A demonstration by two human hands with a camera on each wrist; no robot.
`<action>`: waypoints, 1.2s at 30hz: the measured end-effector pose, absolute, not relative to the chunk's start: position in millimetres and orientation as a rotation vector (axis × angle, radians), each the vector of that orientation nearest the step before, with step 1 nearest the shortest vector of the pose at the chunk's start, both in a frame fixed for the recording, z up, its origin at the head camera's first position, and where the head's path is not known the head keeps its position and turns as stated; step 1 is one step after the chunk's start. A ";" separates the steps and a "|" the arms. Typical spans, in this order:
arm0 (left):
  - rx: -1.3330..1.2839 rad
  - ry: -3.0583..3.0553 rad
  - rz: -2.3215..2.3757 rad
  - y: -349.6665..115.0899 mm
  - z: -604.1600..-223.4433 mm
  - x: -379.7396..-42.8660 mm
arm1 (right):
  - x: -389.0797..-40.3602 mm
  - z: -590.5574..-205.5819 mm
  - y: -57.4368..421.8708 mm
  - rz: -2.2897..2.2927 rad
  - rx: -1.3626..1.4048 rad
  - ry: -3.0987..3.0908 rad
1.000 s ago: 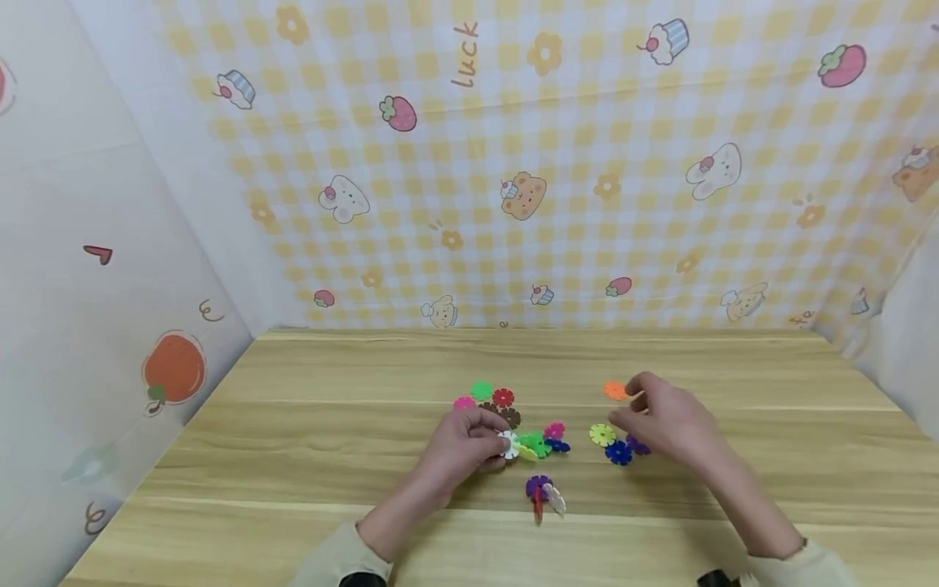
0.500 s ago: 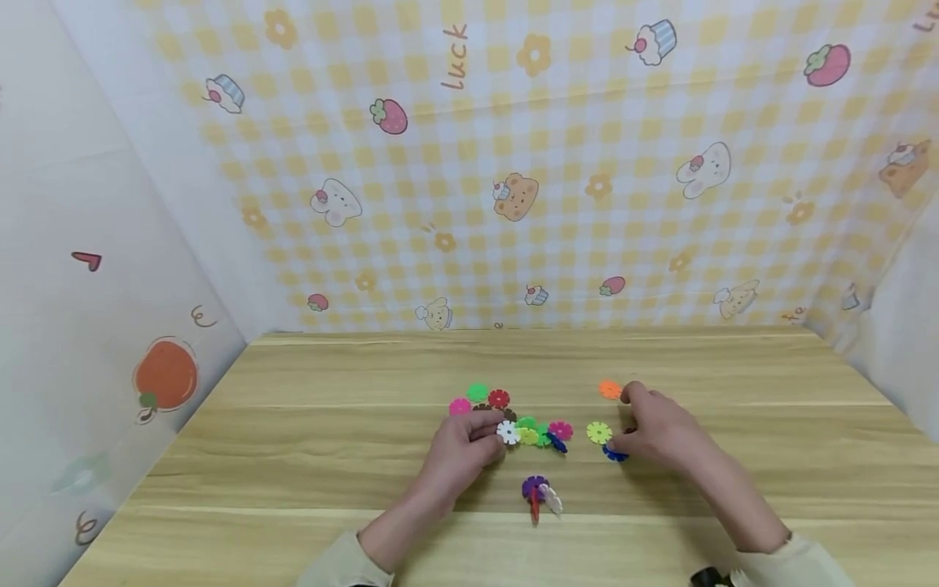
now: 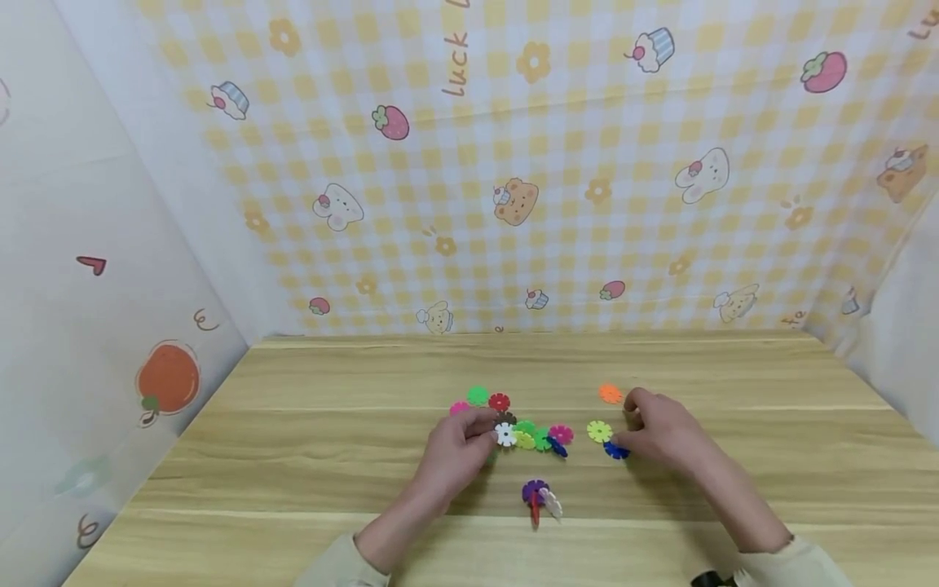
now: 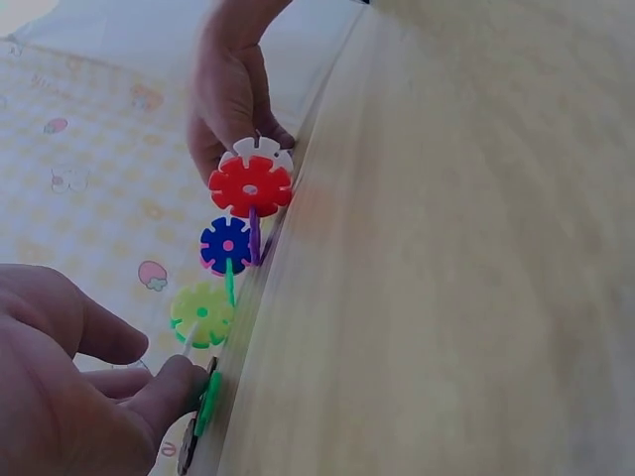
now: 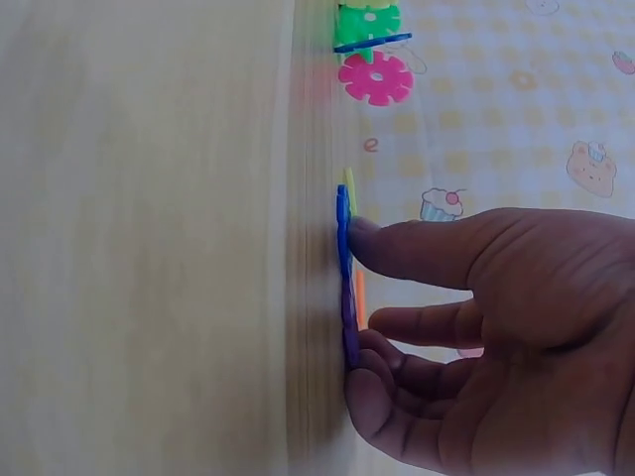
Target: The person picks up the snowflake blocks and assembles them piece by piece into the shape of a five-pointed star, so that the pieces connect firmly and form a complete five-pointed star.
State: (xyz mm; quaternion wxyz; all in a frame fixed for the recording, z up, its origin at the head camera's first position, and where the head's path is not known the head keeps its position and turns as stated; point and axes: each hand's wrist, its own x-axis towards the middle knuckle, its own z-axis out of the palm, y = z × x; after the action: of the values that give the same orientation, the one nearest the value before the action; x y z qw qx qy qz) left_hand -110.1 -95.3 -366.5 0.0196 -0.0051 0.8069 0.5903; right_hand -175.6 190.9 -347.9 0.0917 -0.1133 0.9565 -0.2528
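My left hand (image 3: 458,448) pinches a white notched plastic disc (image 3: 504,434) at the end of a joined row of snowflake discs. The row continues rightward through a yellow disc (image 3: 524,440), green discs (image 3: 543,440), a pink disc (image 3: 561,434) and a tilted dark blue disc (image 3: 558,446). My right hand (image 3: 663,428) is low over the table, thumb at a loose blue disc (image 5: 343,233). Its fingertips reach the edge of a purple disc (image 5: 349,327), which the hand hides in the head view. A yellow disc (image 3: 599,431) lies beside the thumb.
An orange disc (image 3: 610,394) lies behind my right fingers. Behind my left hand are loose green (image 3: 478,395), red (image 3: 500,401), pink (image 3: 459,408) and brown (image 3: 506,419) discs. Nearer me stands a joined purple (image 3: 535,492), red and white piece on the wooden table (image 3: 293,456).
My right hand has come down over the purple disc, covering it in the head view. The joined row in my left hand has turned slightly, its pink disc now showing more fully.
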 end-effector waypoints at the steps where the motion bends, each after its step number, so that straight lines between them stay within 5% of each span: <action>1: -0.016 2.513 1.823 -95.8 -367.9 -109.5 | -175.3 -349.6 191.7 -0.748 -0.327 2.840; 6: 0.063 2.653 1.708 -99.2 -369.9 -108.7 | -171.8 -356.0 197.5 -0.739 -0.316 2.841; 16: 0.394 3.159 0.732 -118.2 -356.8 -120.9 | -177.8 -342.8 198.8 -0.675 -0.377 2.797; 27: 0.410 3.168 0.658 -120.0 -355.3 -128.8 | -186.0 -342.0 196.2 -0.647 -0.392 2.796; 36: 0.312 3.152 0.662 -114.4 -359.5 -124.9 | -186.0 -350.7 190.9 -0.663 -0.701 2.779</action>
State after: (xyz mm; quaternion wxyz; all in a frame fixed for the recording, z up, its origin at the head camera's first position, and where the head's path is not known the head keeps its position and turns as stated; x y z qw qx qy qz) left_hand -124.9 -114.4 -359.5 -0.0473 0.0964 0.9730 0.2043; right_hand -186.0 190.9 -350.7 0.0997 -0.2370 0.9400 -0.2243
